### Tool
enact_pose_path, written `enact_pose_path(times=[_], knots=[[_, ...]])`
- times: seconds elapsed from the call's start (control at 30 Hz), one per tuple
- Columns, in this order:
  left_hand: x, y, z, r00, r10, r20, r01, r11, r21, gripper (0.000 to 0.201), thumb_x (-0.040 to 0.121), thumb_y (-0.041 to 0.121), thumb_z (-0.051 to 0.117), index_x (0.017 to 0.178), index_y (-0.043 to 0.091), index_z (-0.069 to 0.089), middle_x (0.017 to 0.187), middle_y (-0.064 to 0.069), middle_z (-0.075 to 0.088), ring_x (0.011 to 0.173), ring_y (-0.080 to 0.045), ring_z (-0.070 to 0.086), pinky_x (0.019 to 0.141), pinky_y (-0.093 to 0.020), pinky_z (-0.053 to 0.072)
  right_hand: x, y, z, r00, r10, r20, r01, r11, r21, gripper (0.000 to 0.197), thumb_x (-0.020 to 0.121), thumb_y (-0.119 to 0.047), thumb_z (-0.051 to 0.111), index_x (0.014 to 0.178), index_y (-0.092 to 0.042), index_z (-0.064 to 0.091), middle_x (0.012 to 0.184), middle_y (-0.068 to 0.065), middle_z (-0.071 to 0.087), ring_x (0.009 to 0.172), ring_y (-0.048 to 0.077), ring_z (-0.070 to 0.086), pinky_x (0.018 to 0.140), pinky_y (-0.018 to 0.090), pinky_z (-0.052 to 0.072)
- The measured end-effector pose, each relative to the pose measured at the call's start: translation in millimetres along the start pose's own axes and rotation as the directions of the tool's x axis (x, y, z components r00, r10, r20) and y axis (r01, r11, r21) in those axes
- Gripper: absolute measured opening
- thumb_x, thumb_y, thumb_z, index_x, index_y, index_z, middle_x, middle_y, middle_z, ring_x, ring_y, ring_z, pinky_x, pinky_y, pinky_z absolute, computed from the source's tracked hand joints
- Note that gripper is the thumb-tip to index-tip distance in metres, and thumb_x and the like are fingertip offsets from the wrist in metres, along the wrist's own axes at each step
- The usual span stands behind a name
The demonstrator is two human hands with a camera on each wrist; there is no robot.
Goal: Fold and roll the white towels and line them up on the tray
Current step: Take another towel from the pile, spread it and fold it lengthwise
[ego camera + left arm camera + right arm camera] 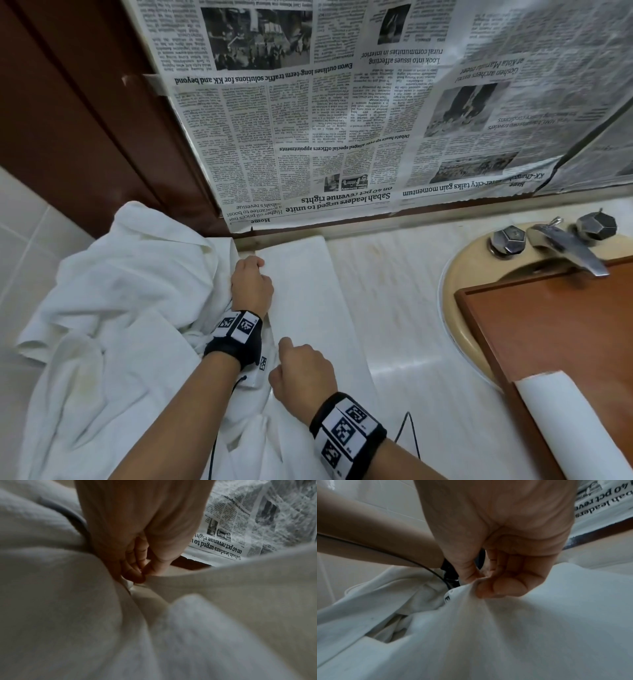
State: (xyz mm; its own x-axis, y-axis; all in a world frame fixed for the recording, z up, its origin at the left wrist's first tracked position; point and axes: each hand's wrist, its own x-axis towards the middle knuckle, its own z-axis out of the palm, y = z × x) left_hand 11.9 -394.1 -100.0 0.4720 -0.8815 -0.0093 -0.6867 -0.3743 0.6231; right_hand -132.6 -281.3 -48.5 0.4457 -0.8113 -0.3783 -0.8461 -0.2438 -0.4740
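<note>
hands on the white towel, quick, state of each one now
Left hand: closed, pinching the far edge of the flat white cloth towel.
Right hand: closed, pinching the same towel's near edge.

Bare forearms here, no sleeves. The left hand (251,286) has a black wrist strap (236,337) with white square tags printed in black pixel code. The right hand (303,371) wears a matching black band (347,435), three coded white tags across the top. A thin black cable (409,433) loops out beside the right band, another runs under the left forearm.
</note>
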Motion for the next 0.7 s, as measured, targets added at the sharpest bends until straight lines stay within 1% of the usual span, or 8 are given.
enact_pose_path(times=[0.13,0.2,0.3,0.37,0.43,0.57,0.63,0.7], knots=[[1.1,-5.2,1.4,0.999,-0.045,0.016,0.044,0.997,0.065,0.032,0.087,-0.008,0.051,0.117,0.000,0.059,0.123,-0.020,0.055,0.112,-0.035,0.054,0.095,-0.036,0.041,3.3,3.9,15.0,0.997,-0.023,0.070,0.023,1.000,0.002,0.013,0.094,-0.018,0.044,0.093,-0.014,0.031,0.083,0.008,0.043,0.073,0.029,0.044,0.049,0.030,0.017],[1.4,-6.8,2.7,0.999,-0.042,0.033,0.038,0.994,0.101,0.032,0.087,-0.010,0.051,0.117,-0.002,0.059,0.124,-0.020,0.053,0.111,-0.036,0.054,0.094,-0.037,0.041,4.9,8.9,20.5,0.995,-0.004,0.102,0.002,1.000,0.017,0.011,0.095,-0.020,0.043,0.095,-0.013,0.035,0.082,0.005,0.043,0.077,0.029,0.048,0.053,0.031,0.027],[0.8,-8.6,4.3,0.996,-0.031,0.088,0.013,0.980,0.197,0.030,0.089,-0.008,0.052,0.117,-0.002,0.059,0.128,-0.020,0.048,0.110,-0.038,0.055,0.094,-0.036,0.042,-3.8,22.8,15.3,0.999,-0.024,0.038,0.021,0.995,0.095,0.026,0.099,-0.034,0.041,0.113,-0.012,0.048,0.103,0.005,0.055,0.093,0.025,0.053,0.071,0.035,0.043],[-0.5,-7.8,5.5,0.992,-0.015,0.128,-0.016,0.970,0.242,0.029,0.091,-0.001,0.054,0.120,0.000,0.059,0.131,-0.019,0.047,0.115,-0.036,0.052,0.096,-0.037,0.042,-19.5,42.9,5.8,0.998,-0.041,-0.039,0.044,0.996,0.074,0.035,0.100,-0.038,0.040,0.126,-0.016,0.046,0.119,0.002,0.052,0.107,0.020,0.050,0.082,0.034,0.046],[-3.1,-6.8,7.3,0.989,0.017,0.145,-0.056,0.961,0.269,0.029,0.092,0.007,0.056,0.120,0.003,0.059,0.131,-0.019,0.049,0.118,-0.035,0.050,0.097,-0.041,0.044,-38.3,73.2,-4.3,1.000,0.015,0.003,-0.015,0.999,0.044,0.042,0.099,-0.038,0.042,0.136,-0.019,0.039,0.128,0.000,0.045,0.115,0.021,0.046,0.087,0.034,0.046],[-8.1,-1.5,11.5,0.971,0.027,0.236,-0.107,0.937,0.334,0.035,0.096,0.011,0.053,0.129,-0.002,0.054,0.139,-0.020,0.043,0.124,-0.037,0.047,0.102,-0.041,0.038,-83.7,136.4,-19.9,0.985,0.118,0.128,-0.123,0.992,0.033,0.044,0.095,-0.037,0.048,0.137,-0.025,0.040,0.128,-0.005,0.037,0.115,0.019,0.046,0.090,0.034,0.047],[-10.8,3.6,12.6,0.962,0.040,0.271,-0.132,0.934,0.332,0.038,0.097,0.012,0.052,0.131,-0.004,0.051,0.142,-0.021,0.039,0.122,-0.039,0.050,0.103,-0.039,0.037,-108.8,153.3,-18.6,0.986,0.129,0.105,-0.126,0.991,-0.039,0.045,0.093,-0.037,0.048,0.136,-0.028,0.040,0.129,-0.008,0.037,0.115,0.017,0.045,0.085,0.031,0.048],[-13.6,9.3,15.7,0.958,0.044,0.282,-0.136,0.939,0.316,0.040,0.097,0.013,0.051,0.133,-0.004,0.050,0.144,-0.021,0.038,0.122,-0.039,0.050,0.105,-0.038,0.036,-128.9,155.5,-12.1,0.997,0.076,0.018,-0.072,0.982,-0.176,0.048,0.086,-0.043,0.050,0.132,-0.033,0.043,0.130,-0.009,0.040,0.112,0.018,0.051,0.074,0.029,0.052]])
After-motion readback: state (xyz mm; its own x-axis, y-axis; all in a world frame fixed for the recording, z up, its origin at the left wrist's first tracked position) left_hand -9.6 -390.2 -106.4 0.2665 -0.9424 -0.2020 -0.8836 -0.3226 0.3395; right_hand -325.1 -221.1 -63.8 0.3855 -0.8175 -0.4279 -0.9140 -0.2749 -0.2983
